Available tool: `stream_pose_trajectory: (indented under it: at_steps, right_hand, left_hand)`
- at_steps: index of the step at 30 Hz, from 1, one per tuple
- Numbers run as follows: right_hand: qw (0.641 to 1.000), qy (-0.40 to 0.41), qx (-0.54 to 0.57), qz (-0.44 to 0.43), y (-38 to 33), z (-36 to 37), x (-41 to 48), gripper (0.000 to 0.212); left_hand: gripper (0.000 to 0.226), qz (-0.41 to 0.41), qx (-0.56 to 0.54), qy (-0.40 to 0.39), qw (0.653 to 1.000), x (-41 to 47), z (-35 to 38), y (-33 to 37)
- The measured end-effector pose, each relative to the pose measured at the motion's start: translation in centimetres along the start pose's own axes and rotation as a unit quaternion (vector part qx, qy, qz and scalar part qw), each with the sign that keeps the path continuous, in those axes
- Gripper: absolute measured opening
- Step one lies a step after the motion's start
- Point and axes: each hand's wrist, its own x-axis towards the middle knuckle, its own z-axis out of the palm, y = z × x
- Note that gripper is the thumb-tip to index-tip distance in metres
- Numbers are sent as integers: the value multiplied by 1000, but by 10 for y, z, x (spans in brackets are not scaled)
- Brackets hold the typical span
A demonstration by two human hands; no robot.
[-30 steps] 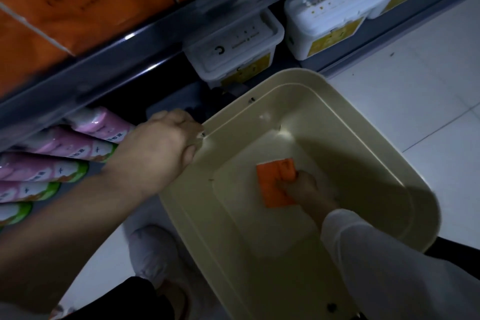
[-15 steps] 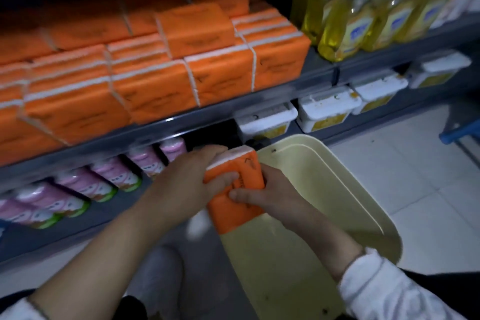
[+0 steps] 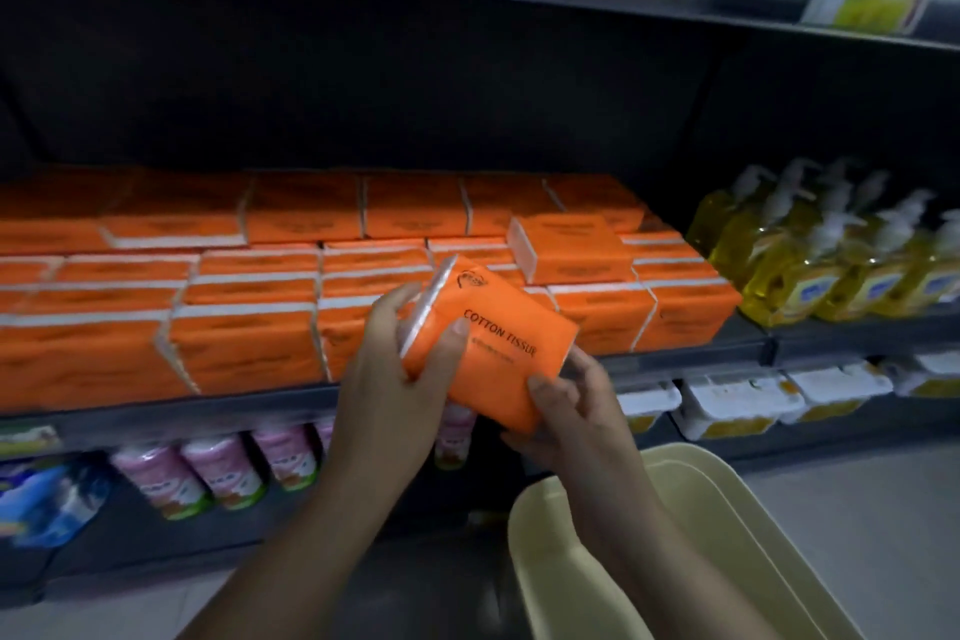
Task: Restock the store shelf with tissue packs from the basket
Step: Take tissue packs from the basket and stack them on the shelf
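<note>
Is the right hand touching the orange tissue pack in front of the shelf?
Touching. Head view shows the right hand gripping the lower corner of the tissue pack, thumb pressed on its face; the left hand holds the other end.

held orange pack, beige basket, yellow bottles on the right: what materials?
Orange tissue pack: thin plastic film, slight sheen; translucent crimped seam at its end.
Basket: moulded rigid plastic, matte cream; smooth rounded rim.
Yellow bottles: probably clear plastic, since the yellow liquid shows through; white pump tops. Blurred, so glass isn't excluded.
</note>
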Motion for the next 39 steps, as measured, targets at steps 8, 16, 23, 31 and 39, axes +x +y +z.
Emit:
stream_pose_trajectory:
  at_steps: [8,16,23,31,39]
  right_hand:
    - [995,44,-75,-49,-38,45,57,23]
    - [917,49,-380,-112,-46,51,92,64]
    - [705,67,-657,-259,-50,43,91,69]
    - [706,74,-680,-185,-53,17,117,79]
    - [710,78,-672,-195,-45,10,120,66]
  left_hand:
    - [59,5,67,23,997,29,-26,-14]
    - [55,22,129,35,991,56,-15,-25]
    - [48,26,217,47,975,67,6,-32]
    - [48,51,225,40,972,75,20,-32]
    - [46,55,228,48,971,78,27,-34]
